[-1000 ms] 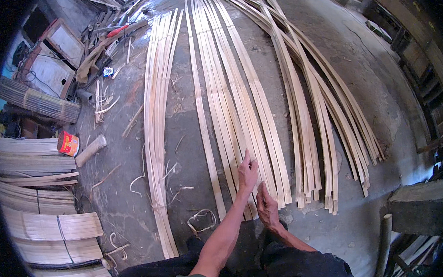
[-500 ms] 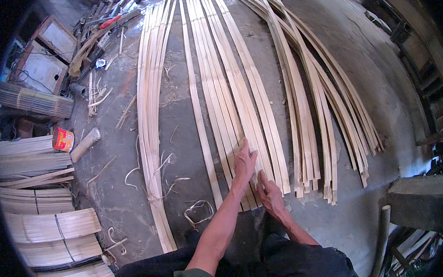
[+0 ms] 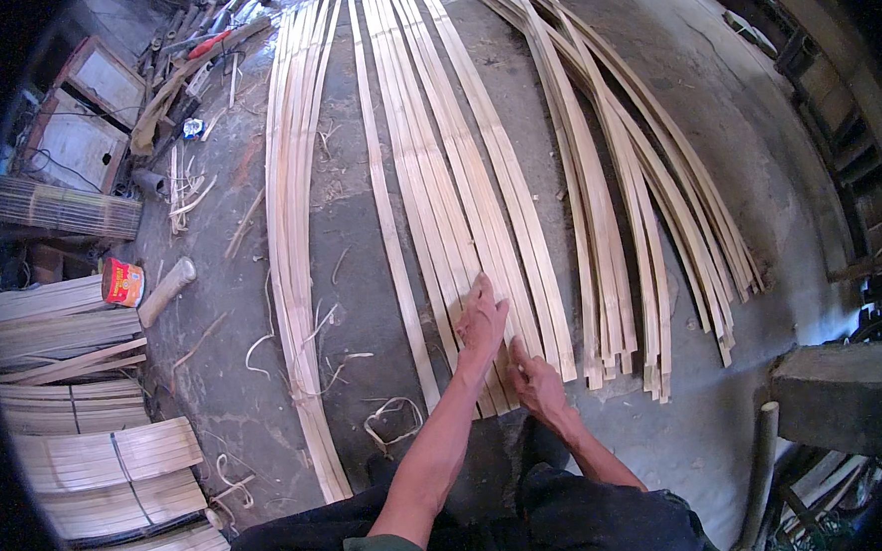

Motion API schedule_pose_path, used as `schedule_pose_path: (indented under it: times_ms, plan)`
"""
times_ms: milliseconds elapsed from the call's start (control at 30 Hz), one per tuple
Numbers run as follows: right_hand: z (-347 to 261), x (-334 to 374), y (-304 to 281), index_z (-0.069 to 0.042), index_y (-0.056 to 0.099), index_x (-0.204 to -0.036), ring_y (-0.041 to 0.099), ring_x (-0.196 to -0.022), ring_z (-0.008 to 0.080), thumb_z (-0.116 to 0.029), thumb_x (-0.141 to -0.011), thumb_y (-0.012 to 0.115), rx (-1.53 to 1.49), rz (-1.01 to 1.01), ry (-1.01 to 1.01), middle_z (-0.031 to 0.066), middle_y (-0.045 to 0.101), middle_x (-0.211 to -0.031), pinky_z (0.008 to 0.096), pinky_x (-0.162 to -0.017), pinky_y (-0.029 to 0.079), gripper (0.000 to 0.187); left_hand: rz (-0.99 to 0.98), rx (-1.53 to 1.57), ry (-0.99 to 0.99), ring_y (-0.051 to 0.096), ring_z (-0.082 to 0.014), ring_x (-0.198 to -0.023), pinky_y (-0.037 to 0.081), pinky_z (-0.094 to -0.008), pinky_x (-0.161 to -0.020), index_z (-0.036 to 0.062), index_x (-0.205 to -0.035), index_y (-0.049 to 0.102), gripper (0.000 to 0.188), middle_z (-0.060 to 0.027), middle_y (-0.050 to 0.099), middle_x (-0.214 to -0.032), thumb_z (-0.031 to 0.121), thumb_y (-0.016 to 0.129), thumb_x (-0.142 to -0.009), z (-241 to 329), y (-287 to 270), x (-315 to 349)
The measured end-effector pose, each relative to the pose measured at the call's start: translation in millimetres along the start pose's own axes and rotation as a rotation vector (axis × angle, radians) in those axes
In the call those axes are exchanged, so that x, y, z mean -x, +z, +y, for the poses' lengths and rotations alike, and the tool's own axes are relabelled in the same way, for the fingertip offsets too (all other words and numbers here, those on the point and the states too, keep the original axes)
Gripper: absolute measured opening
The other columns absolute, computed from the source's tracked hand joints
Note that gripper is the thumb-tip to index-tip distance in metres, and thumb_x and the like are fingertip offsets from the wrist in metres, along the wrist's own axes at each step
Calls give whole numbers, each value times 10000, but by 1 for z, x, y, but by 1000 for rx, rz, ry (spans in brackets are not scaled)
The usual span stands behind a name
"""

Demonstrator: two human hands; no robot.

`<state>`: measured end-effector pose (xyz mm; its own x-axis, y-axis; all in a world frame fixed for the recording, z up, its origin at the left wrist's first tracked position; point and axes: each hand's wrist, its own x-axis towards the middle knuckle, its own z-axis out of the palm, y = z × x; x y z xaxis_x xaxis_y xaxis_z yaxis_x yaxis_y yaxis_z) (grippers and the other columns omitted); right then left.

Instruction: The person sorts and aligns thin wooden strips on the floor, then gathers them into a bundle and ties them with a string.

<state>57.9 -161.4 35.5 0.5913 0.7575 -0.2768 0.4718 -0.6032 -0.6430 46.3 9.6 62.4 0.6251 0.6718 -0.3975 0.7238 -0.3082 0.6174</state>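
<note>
Long pale bamboo strips [image 3: 427, 191] lie side by side on the floor in front of me, running away from my knees. My left hand [image 3: 481, 321] rests on the near part of this row, fingers stretched forward and pressed along the strips. Just right of it and nearer to me, my right hand [image 3: 540, 385] touches the near ends of the strips, its fingers loosely extended. I see neither hand wrapped around a strip. The undersides of both hands are hidden.
Another group of strips [image 3: 294, 233] lies to the left, and an overlapping heap [image 3: 608, 217] fans out to the right. Tied slat bundles [image 3: 106, 453], a red tin [image 3: 122, 282] and a short wooden log [image 3: 168, 292] stand farther left. A concrete block [image 3: 846, 394] is at right.
The view has shifted slightly. Both hands stay at nearly the same spot on the strips, with only small finger movement.
</note>
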Motion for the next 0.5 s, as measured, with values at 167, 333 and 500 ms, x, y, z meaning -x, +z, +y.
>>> schedule_pose_path:
  times_ms: [167, 333, 500]
  plan:
    - [-7, -3, -2, -192, 436, -1427, 631, -739, 424, -290, -932, 568, 78, -1, -18, 232, 620, -764, 511, -662, 482, 521, 206, -76, 180, 539, -355, -1189, 473, -456, -900, -13, -1460, 318, 728, -211, 473, -1398, 332, 612, -889, -32, 21, -15]
    - [-15, -1, -22, -209, 447, -1422, 655, -759, 396, -390, -937, 540, 202, -77, 50, 208, 650, -781, 498, -667, 502, 526, 198, -193, 183, 555, -364, -1158, 458, -476, -937, -47, -1429, 357, 716, -206, 523, -1344, 341, 614, -885, -32, 30, -20]
    - [-23, -12, -38, -179, 506, -1376, 661, -832, 358, -397, -944, 524, 259, -125, 149, 185, 672, -892, 468, -708, 518, 485, 99, -287, 156, 647, -340, -1017, 535, -451, -715, -22, -1445, 334, 730, -193, 483, -1388, 384, 607, -904, -34, 19, -22]
